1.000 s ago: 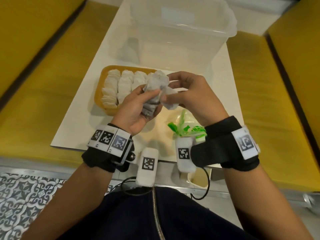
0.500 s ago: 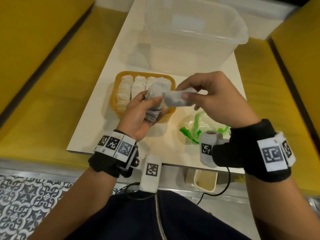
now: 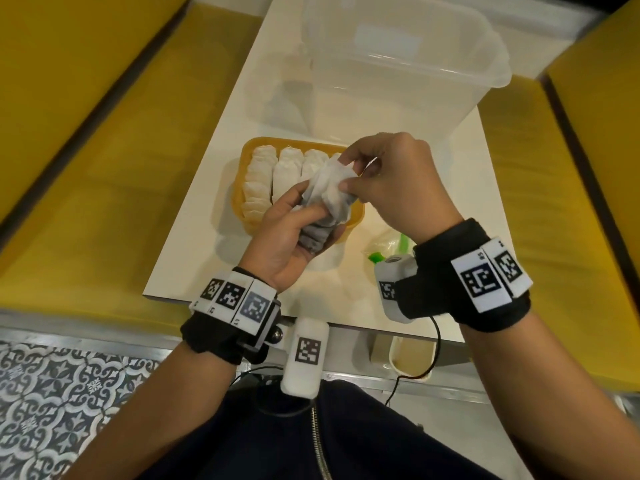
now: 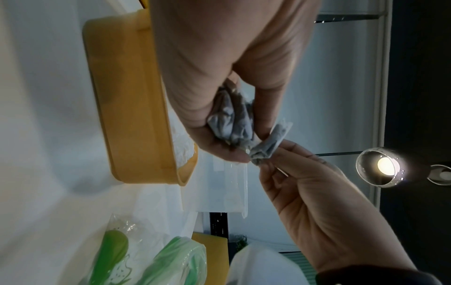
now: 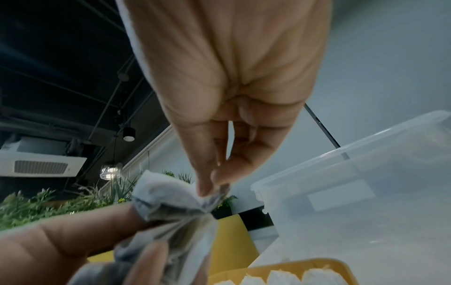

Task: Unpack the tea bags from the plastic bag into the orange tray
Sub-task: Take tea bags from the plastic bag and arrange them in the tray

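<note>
My left hand [image 3: 311, 206] grips a bundle of greyish tea bags [image 3: 327, 216] above the near right corner of the orange tray [image 3: 239, 202]. My right hand [image 3: 346, 174] pinches the top tea bag [image 3: 329, 178] of that bundle between thumb and fingertip. The left wrist view shows the bundle [image 4: 231, 119] in the curled left fingers and the pinched tea bag [image 4: 268, 144] at its tip. In the right wrist view the pinched tea bag [image 5: 165, 194] fans out below the right fingertips [image 5: 205, 189]. White tea bags [image 3: 263, 174] lie in rows in the tray.
The crumpled plastic bag [image 3: 388, 244] with green print lies on the white table [image 3: 194, 258] right of the tray, under my right wrist. A large clear plastic container [image 3: 398, 64] stands behind the tray. Yellow benches [image 3: 86, 168] flank the table.
Half a second ago my right hand held a tea bag drawn out sideways from the bundle. It is now close against the bundle again, pinching at its top. The left hand keeps its grip.
</note>
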The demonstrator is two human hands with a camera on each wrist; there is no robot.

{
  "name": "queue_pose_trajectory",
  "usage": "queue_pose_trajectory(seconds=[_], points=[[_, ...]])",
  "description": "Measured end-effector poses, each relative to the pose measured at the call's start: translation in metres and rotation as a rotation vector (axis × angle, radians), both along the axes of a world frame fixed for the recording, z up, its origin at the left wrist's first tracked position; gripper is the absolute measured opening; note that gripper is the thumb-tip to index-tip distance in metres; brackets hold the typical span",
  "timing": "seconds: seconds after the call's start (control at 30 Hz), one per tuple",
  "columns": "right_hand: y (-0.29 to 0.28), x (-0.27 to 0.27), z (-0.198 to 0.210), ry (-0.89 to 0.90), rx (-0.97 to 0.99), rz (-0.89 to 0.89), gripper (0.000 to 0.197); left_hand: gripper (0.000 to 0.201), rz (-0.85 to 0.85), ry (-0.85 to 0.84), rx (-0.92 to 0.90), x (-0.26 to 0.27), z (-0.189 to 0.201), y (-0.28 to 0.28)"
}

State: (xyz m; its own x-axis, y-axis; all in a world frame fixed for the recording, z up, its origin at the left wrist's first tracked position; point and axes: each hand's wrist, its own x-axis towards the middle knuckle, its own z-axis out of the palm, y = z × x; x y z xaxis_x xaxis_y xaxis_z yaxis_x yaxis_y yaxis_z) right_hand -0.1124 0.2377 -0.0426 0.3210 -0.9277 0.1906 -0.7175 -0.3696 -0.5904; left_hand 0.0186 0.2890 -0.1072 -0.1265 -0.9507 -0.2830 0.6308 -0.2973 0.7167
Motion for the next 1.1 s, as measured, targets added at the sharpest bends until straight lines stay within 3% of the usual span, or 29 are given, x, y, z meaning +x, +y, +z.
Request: queue_pose_trajectory(seconds=[0.17, 0.43, 0.57, 0.63, 0.77, 0.9, 1.1], points=[[0.004, 0.005, -0.005, -0.064, -0.060, -0.001, 0.025, 0.027, -0.008, 0.016, 0.010, 0.003, -0.002, 0.000], [0.005, 0.005, -0.010, -0.071, 0.029, 0.053, 0.026, 0.028, -0.002, 0.000, 0.006, 0.007, -0.007, 0.000], [0.003, 0.005, -0.009, -0.072, 0.049, 0.069, 0.019, 0.014, -0.032, 0.043, 0.015, 0.011, -0.008, 0.001], [0.002, 0.005, -0.009, -0.048, 0.063, 0.086, 0.015, 0.026, -0.042, 0.054, 0.051, 0.013, -0.008, 0.000], [-0.001, 0.006, -0.005, -0.046, 0.104, 0.172, 0.007, 0.020, 0.033, 0.019, 0.099, 0.017, -0.006, -0.002], [-0.014, 0.001, 0.009, -0.131, 0.108, 0.132, 0.005, 0.013, 0.152, 0.123, 0.144, 0.035, -0.007, -0.007], [-0.037, -0.007, 0.012, 0.176, 0.041, 0.093, 0.007, 0.013, 0.329, 0.146, 0.135, 0.073, -0.015, -0.007]])
